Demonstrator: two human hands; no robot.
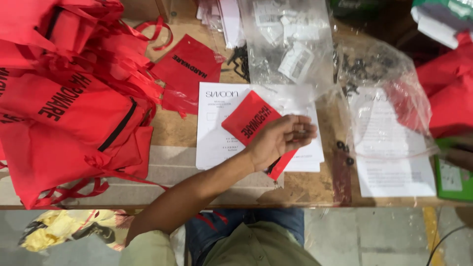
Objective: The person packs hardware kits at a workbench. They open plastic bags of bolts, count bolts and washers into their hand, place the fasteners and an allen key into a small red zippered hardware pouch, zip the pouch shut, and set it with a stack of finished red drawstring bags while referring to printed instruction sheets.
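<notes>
Red fabric pouch (252, 119) flat on a white printed sheet (215, 133) atop the wooden bench (177, 129), partly under the left hand (281, 139). Forearm stretched forward from lower left, palm up, fingers curled around small dark screws (301, 133). Right hand out of view. Two clear plastic bags (290, 44). Pile of red pouches (74, 98) at left, number unclear.

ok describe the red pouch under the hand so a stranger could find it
Start at the white paper sheet in the middle of the wooden table. On it lies a small flat red pouch, tilted, under the left hand. Unlike the red bag pile to the left, it lies alone.
</notes>
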